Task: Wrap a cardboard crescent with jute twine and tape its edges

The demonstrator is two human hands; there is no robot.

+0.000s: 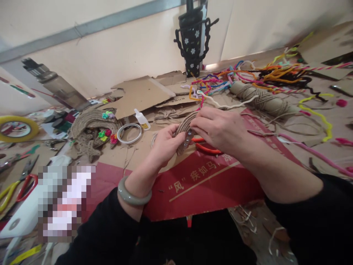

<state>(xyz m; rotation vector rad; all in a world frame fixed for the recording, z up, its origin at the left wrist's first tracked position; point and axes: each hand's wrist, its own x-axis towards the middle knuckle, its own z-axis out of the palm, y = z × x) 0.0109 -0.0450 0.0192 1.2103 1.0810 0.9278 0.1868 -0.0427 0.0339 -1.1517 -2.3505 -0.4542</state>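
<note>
Head view: the left hand (165,142) pinches the lower end of a twine-wrapped piece (184,133), and the right hand (220,129) grips its upper end. The piece is held just above the red cardboard (198,182) covering the counter. Orange-handled pliers (208,148) lie under the right hand, and a glue bottle (142,119) lies farther back to the left.

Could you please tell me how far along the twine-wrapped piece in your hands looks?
Done: a twine-covered shape with bright flowers lies at the left. In hand: the left hand and right hand grip a second twine-covered piece, its visible face wrapped. Left, probably: it shows no flowers yet; pipe cleaners and a glue bottle lie nearby.
</note>
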